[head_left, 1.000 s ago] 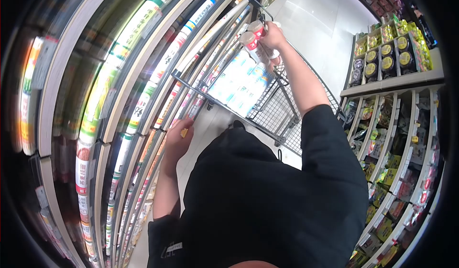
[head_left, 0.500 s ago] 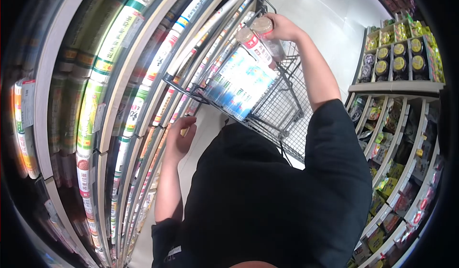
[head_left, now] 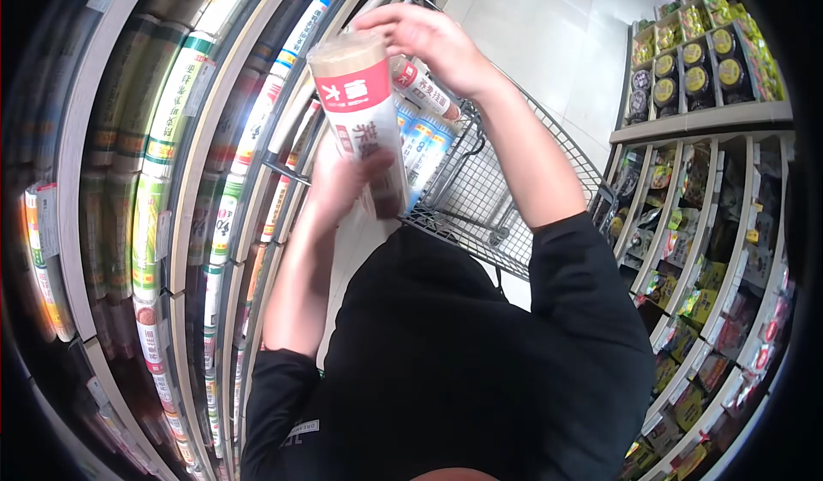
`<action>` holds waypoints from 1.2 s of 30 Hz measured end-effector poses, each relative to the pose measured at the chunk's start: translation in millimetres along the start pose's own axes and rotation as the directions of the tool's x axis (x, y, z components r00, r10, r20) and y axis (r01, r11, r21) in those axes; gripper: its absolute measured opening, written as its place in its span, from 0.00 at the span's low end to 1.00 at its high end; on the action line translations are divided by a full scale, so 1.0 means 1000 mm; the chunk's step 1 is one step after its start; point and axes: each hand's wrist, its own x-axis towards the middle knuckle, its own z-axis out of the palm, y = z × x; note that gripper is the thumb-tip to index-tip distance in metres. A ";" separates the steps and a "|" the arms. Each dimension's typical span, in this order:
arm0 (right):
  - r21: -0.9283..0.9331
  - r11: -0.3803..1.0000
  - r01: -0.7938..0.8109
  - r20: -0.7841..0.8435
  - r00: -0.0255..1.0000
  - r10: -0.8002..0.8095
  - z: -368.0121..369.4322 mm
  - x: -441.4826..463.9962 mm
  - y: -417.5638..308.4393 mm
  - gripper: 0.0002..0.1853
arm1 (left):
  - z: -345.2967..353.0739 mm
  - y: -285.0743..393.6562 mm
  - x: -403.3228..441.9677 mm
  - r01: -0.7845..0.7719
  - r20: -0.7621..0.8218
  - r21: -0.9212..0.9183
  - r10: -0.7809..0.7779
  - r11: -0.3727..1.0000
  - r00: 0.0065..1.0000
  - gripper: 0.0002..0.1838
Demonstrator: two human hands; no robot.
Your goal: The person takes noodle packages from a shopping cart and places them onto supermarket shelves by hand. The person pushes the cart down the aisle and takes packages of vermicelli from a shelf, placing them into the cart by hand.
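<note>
My left hand [head_left: 345,175] is wrapped round the lower part of a clear-wrapped noodle package [head_left: 353,87] with a red and white label, which stands nearly upright above the cart's near left side. Close to its top is my right hand [head_left: 433,45], fingers apart and reaching over toward the package's upper edge; whether they touch it is hard to tell. Beneath my right hand, a second red and white package [head_left: 424,89] lies in the cart on top of a blue and white wrapped pack [head_left: 426,148].
A wire shopping cart [head_left: 514,189] stands ahead. Along the left run shelves [head_left: 180,224] filled with wrapped noodle packages. On the right, a shelf unit [head_left: 703,124] holds dark jars [head_left: 695,80] and hanging bags. Pale floor [head_left: 536,27] shows beyond the cart.
One package has come out of the cart area toward me and is now in my left hand, which has risen. My right hand has moved left and opened. The other package rests in the cart.
</note>
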 end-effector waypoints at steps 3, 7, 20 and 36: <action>-0.129 0.970 -0.204 -0.346 0.926 0.149 -0.047 0.005 0.109 0.39 | -0.011 -0.026 -0.035 0.021 -0.074 -0.260 -0.042 0.965 0.996 0.31; -0.343 0.623 -0.703 -0.232 0.706 0.669 -0.080 -0.035 0.202 0.53 | -0.044 -0.041 -0.087 0.023 -0.203 -0.326 -0.094 0.945 0.975 0.36; -0.670 0.608 -0.426 -0.304 0.905 0.299 -0.060 -0.028 0.193 0.26 | -0.093 -0.096 -0.323 -0.282 -0.736 -0.457 -0.181 0.843 0.652 0.34; -0.614 0.712 0.342 0.567 0.818 0.097 0.388 -0.005 -0.027 0.40 | -0.134 -0.118 -0.506 -0.678 -0.890 -0.362 -0.022 0.640 0.455 0.35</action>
